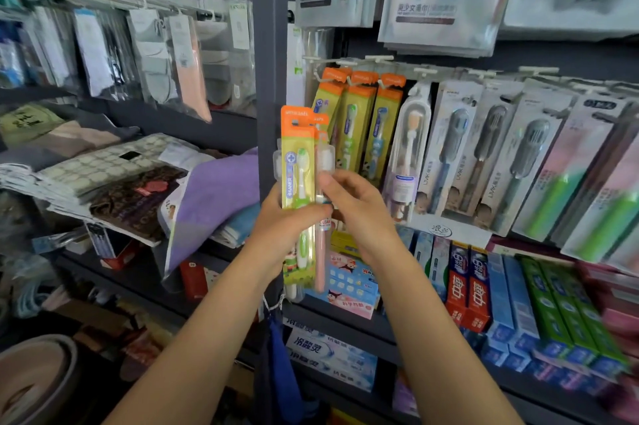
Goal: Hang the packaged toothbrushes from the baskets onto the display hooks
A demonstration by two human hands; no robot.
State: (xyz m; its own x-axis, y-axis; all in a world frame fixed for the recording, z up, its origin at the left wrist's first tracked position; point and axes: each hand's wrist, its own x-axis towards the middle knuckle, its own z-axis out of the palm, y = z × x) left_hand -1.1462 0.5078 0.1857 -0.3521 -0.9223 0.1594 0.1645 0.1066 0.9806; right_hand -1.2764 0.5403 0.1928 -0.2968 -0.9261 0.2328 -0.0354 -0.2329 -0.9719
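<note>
My left hand (287,227) grips a bunch of packaged toothbrushes upright in front of the dark shelf post. The front pack (298,161) is yellow-green with an orange top and a green brush. Behind it sits a clear pack with a pink brush (321,251). My right hand (356,206) pinches the clear pack's edge with fingertips. Just beyond, to the right, several matching orange-topped packs (356,120) hang from white display hooks (345,63). No basket is in sight.
Grey and green toothbrush packs (501,154) fill the hooks further right. Toothpaste boxes (470,289) line the shelf below. The dark post (271,44) stands right behind my hands. Towels and packaged goods (214,189) crowd the left shelves.
</note>
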